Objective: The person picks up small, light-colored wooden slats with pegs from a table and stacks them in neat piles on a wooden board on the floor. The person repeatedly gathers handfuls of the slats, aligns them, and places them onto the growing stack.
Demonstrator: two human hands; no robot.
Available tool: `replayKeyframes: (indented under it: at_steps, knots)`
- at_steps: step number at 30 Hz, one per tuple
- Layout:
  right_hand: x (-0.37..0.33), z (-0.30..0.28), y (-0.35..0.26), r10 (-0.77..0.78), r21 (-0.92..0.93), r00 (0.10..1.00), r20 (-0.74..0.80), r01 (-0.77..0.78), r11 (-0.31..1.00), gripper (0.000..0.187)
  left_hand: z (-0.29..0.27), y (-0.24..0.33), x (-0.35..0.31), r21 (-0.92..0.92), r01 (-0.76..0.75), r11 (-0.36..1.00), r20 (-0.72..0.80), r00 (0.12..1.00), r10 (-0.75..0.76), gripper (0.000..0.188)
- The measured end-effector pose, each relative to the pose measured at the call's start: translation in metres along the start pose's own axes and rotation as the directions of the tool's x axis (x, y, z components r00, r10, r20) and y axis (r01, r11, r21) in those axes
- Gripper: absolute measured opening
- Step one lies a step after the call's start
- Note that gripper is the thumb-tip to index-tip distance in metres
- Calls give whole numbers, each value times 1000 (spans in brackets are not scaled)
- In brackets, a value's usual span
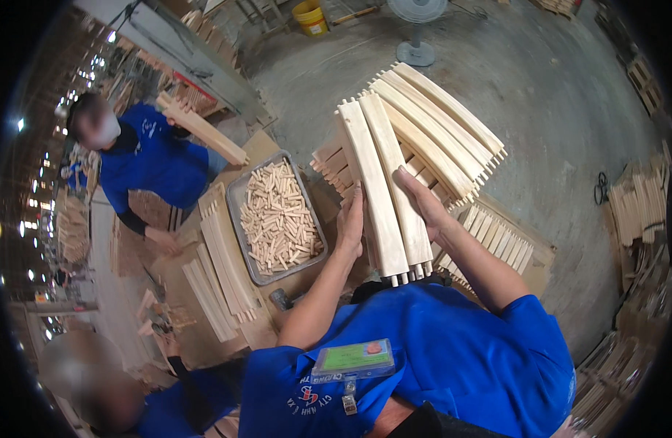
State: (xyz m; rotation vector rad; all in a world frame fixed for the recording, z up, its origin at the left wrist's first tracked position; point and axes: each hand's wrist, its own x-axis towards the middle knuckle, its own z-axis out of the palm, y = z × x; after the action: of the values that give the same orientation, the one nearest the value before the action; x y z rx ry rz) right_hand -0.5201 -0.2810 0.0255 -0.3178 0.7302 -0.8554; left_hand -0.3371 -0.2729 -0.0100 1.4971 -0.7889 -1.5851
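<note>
Between my two hands is a pair of pale, slightly curved wooden slats, side by side, with dowel pegs sticking out of their ends. My left hand presses along the left slat's outer edge. Against the right slat's edge lies my right hand, thumb toward the top face. Its lower fingers are hidden under the wood. Just beyond is a pile of similar pegged slats, layered crosswise. To the left, a grey tray holds many loose wooden dowels.
More slats lie on the bench left of the tray. A lower slat stack is at right. One co-worker at left holds a wooden piece; another is at lower left. A fan and yellow bucket stand beyond.
</note>
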Motion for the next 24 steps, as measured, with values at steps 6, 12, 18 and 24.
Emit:
replayKeyframes:
  at_steps: [6, 12, 18, 24]
  knots:
    - [8, -17, -5, 13, 202, 995, 101, -33, 979, 66, -2, -7, 13, -80, -2, 997, 64, 998, 7, 87]
    - [25, -28, 21, -76, 62, 983, 165, 66, 996, 64, -13, -20, 32, -199, 113, 974, 31, 994, -109, 55]
    - [21, -26, 25, -231, -74, 946, 229, 254, 964, 85, -22, -22, 18, -246, -4, 969, 107, 994, 31, 81]
    - [-23, 12, 44, -452, -17, 832, 321, 482, 876, 85, -38, 9, -31, -135, -201, 970, 172, 960, 223, 80]
